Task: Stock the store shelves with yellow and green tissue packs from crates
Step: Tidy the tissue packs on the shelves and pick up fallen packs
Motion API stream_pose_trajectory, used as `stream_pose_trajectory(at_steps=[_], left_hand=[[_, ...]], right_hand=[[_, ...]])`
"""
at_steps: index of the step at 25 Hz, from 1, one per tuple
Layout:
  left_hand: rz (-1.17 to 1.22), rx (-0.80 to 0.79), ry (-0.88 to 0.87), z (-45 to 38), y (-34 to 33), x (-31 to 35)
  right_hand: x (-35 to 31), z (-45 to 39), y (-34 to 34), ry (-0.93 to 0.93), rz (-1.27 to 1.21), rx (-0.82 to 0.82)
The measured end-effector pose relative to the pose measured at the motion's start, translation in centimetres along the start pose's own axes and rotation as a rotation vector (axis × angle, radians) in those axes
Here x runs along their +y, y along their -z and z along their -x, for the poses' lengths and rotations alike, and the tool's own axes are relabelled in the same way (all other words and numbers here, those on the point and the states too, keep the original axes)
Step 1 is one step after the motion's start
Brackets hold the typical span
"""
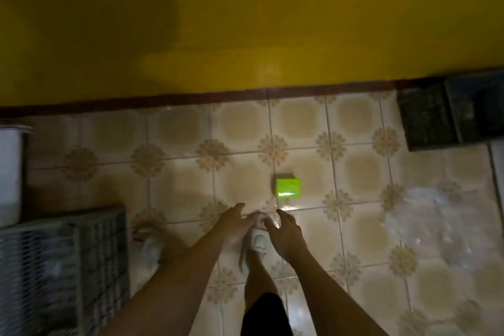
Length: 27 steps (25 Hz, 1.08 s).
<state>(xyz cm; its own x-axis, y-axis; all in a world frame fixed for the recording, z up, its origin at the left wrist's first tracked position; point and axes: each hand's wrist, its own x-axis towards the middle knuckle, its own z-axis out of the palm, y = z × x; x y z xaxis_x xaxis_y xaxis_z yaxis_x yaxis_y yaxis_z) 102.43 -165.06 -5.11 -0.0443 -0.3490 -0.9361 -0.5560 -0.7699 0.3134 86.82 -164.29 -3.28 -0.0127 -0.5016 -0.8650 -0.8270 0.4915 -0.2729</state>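
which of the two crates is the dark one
The black crate at the upper right, against the yellow wall. The other crate, at the lower left beside the person's feet, is light grey.

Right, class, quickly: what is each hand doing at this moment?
Left hand: open, fingers spread, holding nothing.
Right hand: open, fingers spread, holding nothing; the green tissue pack lies on the floor beyond it.

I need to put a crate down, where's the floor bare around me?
Bare tiles run along the yellow wall, from the grey crate across to the dark crate, beyond the green pack. The right side is crowded with clear plastic wrap.
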Motion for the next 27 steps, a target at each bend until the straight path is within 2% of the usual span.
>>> stream_pose_trajectory(at_steps=[3, 7, 9, 13, 16, 19, 23, 27], left_hand=[[0.177, -0.031, 0.061, -12.8, -9.8, 1.5], [0.281, 0.065, 0.026, -30.6, -17.7, 1.5], [0.353, 0.108, -0.001, -37.3, -20.3, 0.3], [0.427, 0.011, -0.012, -43.4, -22.8, -2.0], [0.583, 0.013, 0.060, -41.0, -22.1, -4.0], [0.790, 0.065, 0.099, -33.0, -18.0, -4.1], [1.053, 0.149, 0.122, -17.2, -8.4, -1.9], [1.163, 0.175, 0.063, 0.0, 2.2, -1.5]], right_hand=[[10.8, -11.3, 0.7, -0.186, -0.168, 0.084], [20.5, -28.9, -0.9, -0.220, -0.303, 0.147], [23.4, -35.7, -3.0, -0.204, -0.394, 0.158], [24.5, -42.1, -6.3, -0.154, -0.517, 0.132], [23.2, -40.1, -7.6, -0.075, -0.513, 0.156], [18.9, -33.2, -6.4, 0.006, -0.516, 0.134], [8.3, -18.9, -1.9, 0.102, -0.584, 0.117], [-2.8, -3.5, 1.5, 0.233, -0.539, 0.060]])
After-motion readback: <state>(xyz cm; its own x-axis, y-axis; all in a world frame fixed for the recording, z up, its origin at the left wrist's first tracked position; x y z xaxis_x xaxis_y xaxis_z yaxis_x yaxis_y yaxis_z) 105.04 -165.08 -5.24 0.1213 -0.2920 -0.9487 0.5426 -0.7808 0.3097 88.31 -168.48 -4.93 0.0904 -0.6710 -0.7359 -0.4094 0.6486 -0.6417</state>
